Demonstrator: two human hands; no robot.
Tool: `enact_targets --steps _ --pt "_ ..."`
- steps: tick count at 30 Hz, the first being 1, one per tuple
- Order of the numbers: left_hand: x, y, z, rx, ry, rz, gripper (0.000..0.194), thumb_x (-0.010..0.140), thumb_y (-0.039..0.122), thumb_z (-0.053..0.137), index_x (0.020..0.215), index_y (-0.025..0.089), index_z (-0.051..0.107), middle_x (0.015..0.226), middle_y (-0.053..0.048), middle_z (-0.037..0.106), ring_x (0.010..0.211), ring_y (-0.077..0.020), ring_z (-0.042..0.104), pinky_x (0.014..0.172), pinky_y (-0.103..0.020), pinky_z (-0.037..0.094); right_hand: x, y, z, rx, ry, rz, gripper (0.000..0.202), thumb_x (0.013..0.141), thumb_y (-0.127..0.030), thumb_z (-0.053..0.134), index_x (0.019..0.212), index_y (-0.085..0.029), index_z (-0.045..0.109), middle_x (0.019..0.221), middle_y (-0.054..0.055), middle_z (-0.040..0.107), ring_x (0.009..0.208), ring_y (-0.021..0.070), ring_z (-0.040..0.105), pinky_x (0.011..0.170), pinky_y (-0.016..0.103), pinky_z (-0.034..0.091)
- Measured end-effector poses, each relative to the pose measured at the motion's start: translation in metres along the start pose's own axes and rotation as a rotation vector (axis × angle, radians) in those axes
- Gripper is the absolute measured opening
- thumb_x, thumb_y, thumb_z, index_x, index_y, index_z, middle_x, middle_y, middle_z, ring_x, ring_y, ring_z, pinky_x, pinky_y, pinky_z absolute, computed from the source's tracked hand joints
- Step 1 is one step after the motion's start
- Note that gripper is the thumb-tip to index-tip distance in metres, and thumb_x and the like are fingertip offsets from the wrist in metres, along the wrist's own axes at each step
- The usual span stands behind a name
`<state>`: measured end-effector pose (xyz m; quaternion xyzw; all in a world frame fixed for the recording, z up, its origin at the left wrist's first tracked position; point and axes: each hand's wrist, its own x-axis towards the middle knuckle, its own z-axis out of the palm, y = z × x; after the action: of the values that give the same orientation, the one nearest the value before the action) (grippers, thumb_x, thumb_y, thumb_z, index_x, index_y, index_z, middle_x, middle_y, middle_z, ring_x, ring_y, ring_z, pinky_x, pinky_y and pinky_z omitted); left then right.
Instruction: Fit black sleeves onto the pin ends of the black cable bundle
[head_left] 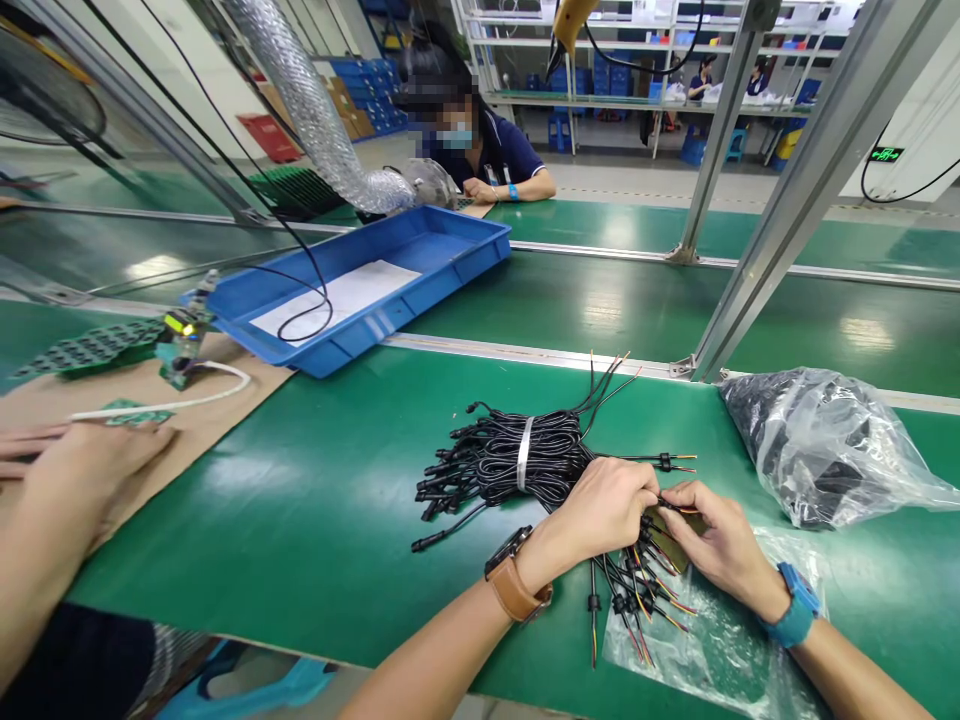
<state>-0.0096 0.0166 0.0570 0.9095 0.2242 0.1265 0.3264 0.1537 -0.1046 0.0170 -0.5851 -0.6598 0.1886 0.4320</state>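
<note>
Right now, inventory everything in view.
Cable bundle: one, black, centre.
Bag: one, clear over black, right.
Plastic sheet: one, clear, lower right.
Tray: one, blue, upper left.
Paper: one, white, in tray.
Circuit boards: several, green, left.
Sheet: one, brown, under boards.
Hose: one, silver, upper left.
Work table: one, green, foreground.
Posts: several, silver, behind.
Shelf rack: one, white, back.
Hanging tool: one, yellow, top.
People: at least four, dark-clothed, back and left.
Left hand: one, brown strap, at bundle.
Right hand: one, blue wristband, at cable ends.
</note>
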Motion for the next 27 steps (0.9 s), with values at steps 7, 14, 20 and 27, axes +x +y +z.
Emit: enact_targets --steps 7,14,20,27 --pt "0.001 0.000 0.003 -0.019 0.021 -0.021 0.016 0.082 0.009 0.056 0.071 0.018 0.063 0.066 0.000 0.065 0.061 -0.0155 0.056 0.060 -0.026 0.033 0.001 0.001 0.003 0.037 0.001 -0.005 0.008 0.099 -0.024 0.056 0.100 -0.020 0.063 0.089 0.004 0.073 0.076 0.0158 0.069 0.069 0.025 0.055" --pt "-0.001 -0.001 -0.002 -0.030 -0.022 -0.011 0.016 0.087 0.010 0.055 0.077 0.018 0.064 0.072 0.000 0.068 0.066 -0.0160 0.060 0.065 -0.026 0.037 0.002 0.000 0.005 0.008 0.010 0.012 0.009 0.099 -0.026 0.055 0.100 -0.019 0.062 0.089 0.004 0.073 0.074 0.0154 0.068 0.068 0.025 0.054" --pt "-0.002 -0.002 -0.003 -0.028 -0.012 0.007 0.012 0.092 0.012 0.055 0.083 0.017 0.062 0.083 -0.002 0.069 0.079 -0.0179 0.063 0.073 -0.027 0.041 -0.001 0.003 0.004 -0.010 -0.033 0.015 0.010 0.099 -0.024 0.054 0.103 -0.020 0.062 0.091 0.005 0.073 0.077 0.0161 0.069 0.069 0.026 0.055" --pt "-0.005 0.003 -0.007 0.022 -0.050 0.015 0.016 0.092 0.011 0.054 0.080 0.017 0.062 0.081 -0.002 0.068 0.078 -0.0176 0.062 0.074 -0.028 0.042 0.007 -0.006 -0.007 -0.070 -0.097 -0.090 0.014 0.101 -0.028 0.055 0.108 -0.020 0.064 0.094 0.007 0.074 0.080 0.0173 0.069 0.072 0.029 0.056"
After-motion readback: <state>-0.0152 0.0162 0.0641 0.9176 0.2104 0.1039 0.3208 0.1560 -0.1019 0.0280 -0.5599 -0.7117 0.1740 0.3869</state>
